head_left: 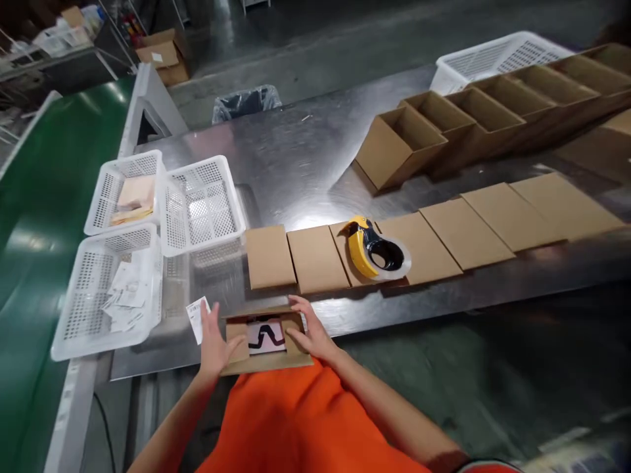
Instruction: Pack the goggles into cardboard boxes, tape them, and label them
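Between my two hands is a small cardboard box (266, 361) at the table's front edge, right against my orange top. Its two short end flaps are folded inward, and between them shows a pink-and-white content with a dark zigzag shape (267, 335). My left hand (213, 347) grips the left end, its thumb on the left flap. A white paper slip with a barcode (195, 320) is at its fingertips; whether they hold it I cannot tell. On the other end, my right hand (313, 334) has its thumb over the right flap and its fingers along the far side.
A yellow tape dispenser (362, 253) lies on a row of flat-topped cardboard boxes (318, 259). Open boxes (389, 151) stand behind. White baskets, one with paper slips (111, 295), one bare inside (202, 203), sit left beside a green conveyor belt (39, 230).
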`<state>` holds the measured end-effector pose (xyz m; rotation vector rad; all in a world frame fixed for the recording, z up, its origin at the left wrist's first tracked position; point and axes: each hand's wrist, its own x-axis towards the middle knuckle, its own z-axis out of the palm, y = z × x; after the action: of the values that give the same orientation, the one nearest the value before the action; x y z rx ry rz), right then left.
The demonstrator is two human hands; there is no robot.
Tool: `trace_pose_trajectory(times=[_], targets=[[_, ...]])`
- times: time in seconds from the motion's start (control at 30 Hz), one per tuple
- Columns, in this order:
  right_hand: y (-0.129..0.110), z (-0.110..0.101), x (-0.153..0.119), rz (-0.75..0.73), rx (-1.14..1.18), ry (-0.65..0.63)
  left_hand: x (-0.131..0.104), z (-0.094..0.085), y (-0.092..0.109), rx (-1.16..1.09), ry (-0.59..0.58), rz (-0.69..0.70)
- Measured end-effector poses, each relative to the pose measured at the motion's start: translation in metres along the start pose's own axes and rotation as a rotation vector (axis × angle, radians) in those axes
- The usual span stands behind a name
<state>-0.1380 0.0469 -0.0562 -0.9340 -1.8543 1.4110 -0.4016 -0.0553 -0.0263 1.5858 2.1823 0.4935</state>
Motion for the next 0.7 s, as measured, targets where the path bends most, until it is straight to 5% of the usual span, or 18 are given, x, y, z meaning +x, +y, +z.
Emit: trace_pose_trajectory(times=[0.13, 0.2, 0.4, 0.53, 0.7], targets=[[-0.004, -0.009, -0.007, 0.129, 0.003, -0.074, -0.006, -0.039, -0.005, 0.108, -0.398, 0.364], [-0.006, -0.011, -0.008, 0.211, 0.086, -0.111, -0.001, -0.050, 0.000, 0.191, -0.497, 0.463], [-0.008, 0.005, -0.007, 0.364, 0.293, 0.052, 0.026, -0.024, 0.017, 0.275, -0.355, 0.325], [-0.009, 0.015, -0.010, 0.366, 0.262, 0.136, 0.011, -0.004, 0.013, 0.304, -0.251, 0.332], [-0.010, 0.026, -0.012, 0.417, 0.349, 0.199, -0.003, -0.003, 0.008, 0.316, -0.324, 0.417]])
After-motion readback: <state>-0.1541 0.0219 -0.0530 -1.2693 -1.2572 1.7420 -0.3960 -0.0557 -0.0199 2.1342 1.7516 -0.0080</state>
